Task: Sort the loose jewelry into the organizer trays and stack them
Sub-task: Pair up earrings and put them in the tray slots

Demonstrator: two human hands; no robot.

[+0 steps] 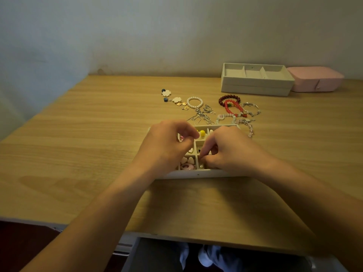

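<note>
tray (198, 174) half hidden under left hand (169, 146), right hand (229, 152).

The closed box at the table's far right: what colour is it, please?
The box is pale pink, clearest in the head view.

The worktop (98, 134) is showing pale wood grain; the case (314, 79) is looking pink, the far tray (255, 84) cream, the pearl bracelet (194, 98) white.

Two flower earrings (166, 93) (177, 99), one pearl bracelet (194, 97), one pink box (314, 79).
</note>
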